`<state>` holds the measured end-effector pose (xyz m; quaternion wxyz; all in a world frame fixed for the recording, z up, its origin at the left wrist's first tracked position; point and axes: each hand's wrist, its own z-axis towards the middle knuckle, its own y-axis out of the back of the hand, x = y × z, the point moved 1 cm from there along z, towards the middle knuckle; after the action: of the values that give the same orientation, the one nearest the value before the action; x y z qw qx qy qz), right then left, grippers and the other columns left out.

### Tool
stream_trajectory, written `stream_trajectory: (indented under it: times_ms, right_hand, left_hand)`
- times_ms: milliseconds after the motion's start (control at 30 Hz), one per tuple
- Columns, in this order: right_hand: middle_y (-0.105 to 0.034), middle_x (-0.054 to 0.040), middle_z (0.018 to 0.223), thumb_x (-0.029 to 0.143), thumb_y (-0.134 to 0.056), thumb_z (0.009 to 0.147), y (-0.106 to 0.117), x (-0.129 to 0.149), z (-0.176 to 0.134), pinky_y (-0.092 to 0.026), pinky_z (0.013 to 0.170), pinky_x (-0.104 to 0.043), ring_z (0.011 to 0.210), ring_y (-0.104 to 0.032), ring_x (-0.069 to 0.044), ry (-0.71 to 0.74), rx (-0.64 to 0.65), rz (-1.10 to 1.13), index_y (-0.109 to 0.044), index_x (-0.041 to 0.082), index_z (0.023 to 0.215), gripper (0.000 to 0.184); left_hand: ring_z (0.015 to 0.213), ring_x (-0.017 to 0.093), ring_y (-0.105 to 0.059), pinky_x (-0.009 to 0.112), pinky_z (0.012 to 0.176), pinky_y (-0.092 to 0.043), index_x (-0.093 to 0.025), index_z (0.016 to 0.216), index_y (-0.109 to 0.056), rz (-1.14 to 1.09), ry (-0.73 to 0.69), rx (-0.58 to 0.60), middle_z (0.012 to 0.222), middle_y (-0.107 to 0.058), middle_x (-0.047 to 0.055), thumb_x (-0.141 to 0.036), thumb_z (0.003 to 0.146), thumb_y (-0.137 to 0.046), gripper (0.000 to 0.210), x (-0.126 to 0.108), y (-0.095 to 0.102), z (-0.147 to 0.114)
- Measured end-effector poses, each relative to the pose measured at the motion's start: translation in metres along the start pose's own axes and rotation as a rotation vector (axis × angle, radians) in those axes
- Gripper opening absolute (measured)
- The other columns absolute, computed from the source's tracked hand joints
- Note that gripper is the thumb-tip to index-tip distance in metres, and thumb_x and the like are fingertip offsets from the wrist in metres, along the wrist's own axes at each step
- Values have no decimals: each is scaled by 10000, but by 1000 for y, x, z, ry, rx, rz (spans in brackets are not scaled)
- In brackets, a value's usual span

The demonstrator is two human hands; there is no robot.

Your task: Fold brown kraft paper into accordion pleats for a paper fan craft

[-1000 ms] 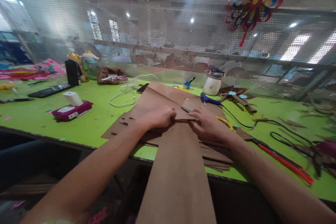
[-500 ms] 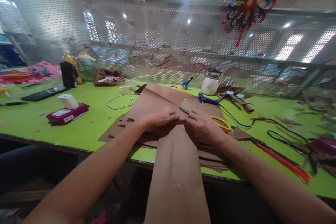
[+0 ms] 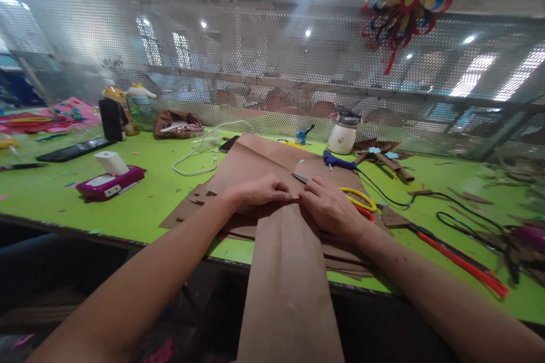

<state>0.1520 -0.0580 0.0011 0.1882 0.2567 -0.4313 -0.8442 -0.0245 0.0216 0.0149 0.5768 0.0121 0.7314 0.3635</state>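
Observation:
A long strip of brown kraft paper (image 3: pixel 289 283) hangs over the table's front edge toward me. Its far end is pinched by my left hand (image 3: pixel 266 190) and my right hand (image 3: pixel 330 204), which face each other with fingertips close together. A narrow fold shows along that end between them. Under the hands lie larger brown paper sheets (image 3: pixel 255 161). Scissors with yellow and red handles (image 3: pixel 360 199) lie partly beneath my right hand, their dark blade tip poking out past its fingers.
A blue glue gun (image 3: pixel 338 160) with a black cord lies behind my right hand. Red-handled cutters (image 3: pixel 464 264) rest at right. A purple power strip (image 3: pixel 113 181) with a white plug sits left, near a white cable (image 3: pixel 193 174). A lidded jar (image 3: pixel 343 133) stands at the back.
My fingers have shifted slightly along the paper strip's far end, where the folded edge shows a little more. The view has moved slightly; the other things stay put.

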Motion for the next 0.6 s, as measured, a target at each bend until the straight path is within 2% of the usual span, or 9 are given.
stream_trajectory:
  times_ms: [133, 233, 333, 400, 500, 600]
  right_hand:
    - [-558, -80, 838, 268, -502, 832, 2, -1, 1, -380, 728, -302, 819, -472, -183, -132, -62, 274, -590, 152, 819, 145]
    - [-578, -56, 816, 376, -470, 843, 2, -6, 4, -379, 663, -265, 739, -503, -154, -331, -95, 541, -598, 151, 889, 263]
    - [-489, -4, 599, 469, -347, 873, -1, -12, 5, -309, 532, -243, 568, -427, -113, -529, 2, 739, -558, 141, 652, 448]
    - [-382, 22, 519, 542, -359, 839, -5, -16, 4, -245, 472, -240, 496, -339, -90, -625, 87, 887, -475, 149, 545, 505]
    - [-333, 39, 509, 590, -443, 774, -12, -20, 1, -206, 448, -232, 477, -285, -77, -693, 117, 1096, -488, 149, 574, 486]
    - [-354, 39, 529, 586, -509, 734, -16, -22, -1, -207, 453, -223, 493, -284, -76, -701, 71, 1170, -546, 141, 653, 454]
  left_hand:
    - [609, 102, -430, 228, 567, -317, -114, 768, -603, -39, -17, 1, 671, -535, 1, -437, 772, -540, 329, -5, -2, -2]
    - [689, 113, -479, 232, 645, -350, -112, 847, -624, -77, -89, 3, 762, -585, 19, -374, 797, -527, 284, -10, -3, -3]
    - [728, 114, -488, 231, 681, -363, -110, 877, -620, -61, -109, -30, 810, -597, 32, -331, 817, -511, 254, -15, -3, -2]
    - [740, 116, -490, 230, 686, -368, -109, 871, -618, -28, -104, -45, 823, -601, 38, -321, 822, -508, 244, -17, -4, -2]
    - [766, 121, -499, 234, 706, -377, -112, 880, -612, -12, -123, -49, 851, -605, 40, -315, 832, -493, 240, -17, -4, -1]
    - [808, 131, -514, 245, 740, -386, -122, 910, -605, -28, -150, -50, 887, -609, 37, -314, 841, -475, 242, -15, -3, 0]
